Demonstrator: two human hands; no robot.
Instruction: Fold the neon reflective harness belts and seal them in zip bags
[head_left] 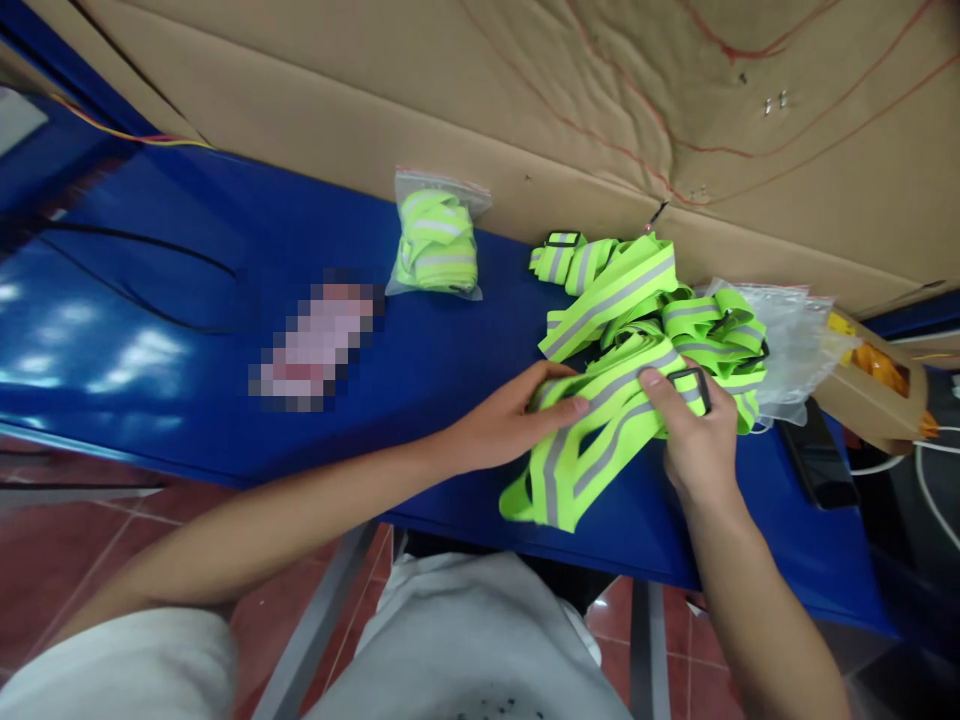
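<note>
My left hand [508, 420] and my right hand [694, 430] both grip a neon yellow reflective strap [592, 440] with grey stripes at the near edge of the blue table [187, 330]. The right thumb presses beside a black buckle [694, 382] on the strap. The strap's folded loops hang over the table's front edge. Behind my hands lies a loose pile of the same straps [630, 290].
A sealed clear bag with a folded strap [437, 243] lies further back. Empty clear bags [787, 340] sit right of the pile, then a cardboard box [877, 390] and a dark phone [817, 460]. A cardboard wall [525, 110] backs the table. A blurred patch [315, 345] lies left.
</note>
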